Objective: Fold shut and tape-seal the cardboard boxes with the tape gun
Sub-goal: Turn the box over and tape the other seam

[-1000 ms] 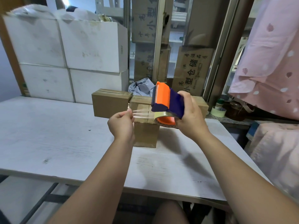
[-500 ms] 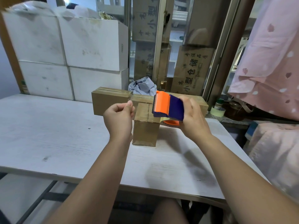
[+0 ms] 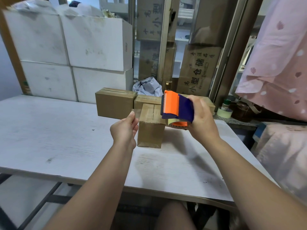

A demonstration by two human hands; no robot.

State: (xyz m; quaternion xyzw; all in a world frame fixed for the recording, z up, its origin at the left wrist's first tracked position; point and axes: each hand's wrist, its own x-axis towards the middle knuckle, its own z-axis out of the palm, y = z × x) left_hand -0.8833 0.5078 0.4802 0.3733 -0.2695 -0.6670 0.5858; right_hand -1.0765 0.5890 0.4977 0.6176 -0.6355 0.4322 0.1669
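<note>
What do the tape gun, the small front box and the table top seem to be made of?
Tape gun: probably hard plastic, smooth orange and dark-blue shell, slight sheen. Small front box: cardboard, matte brown, with a folded flap seam on top. Table top: perhaps painted or laminated board, matte white, scuffed.

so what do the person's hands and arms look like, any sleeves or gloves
The left hand and right hand are bare: no gloves or rings show. The left forearm and right forearm are uncovered to the frame's edge, with no sleeve, watch or band.
</note>
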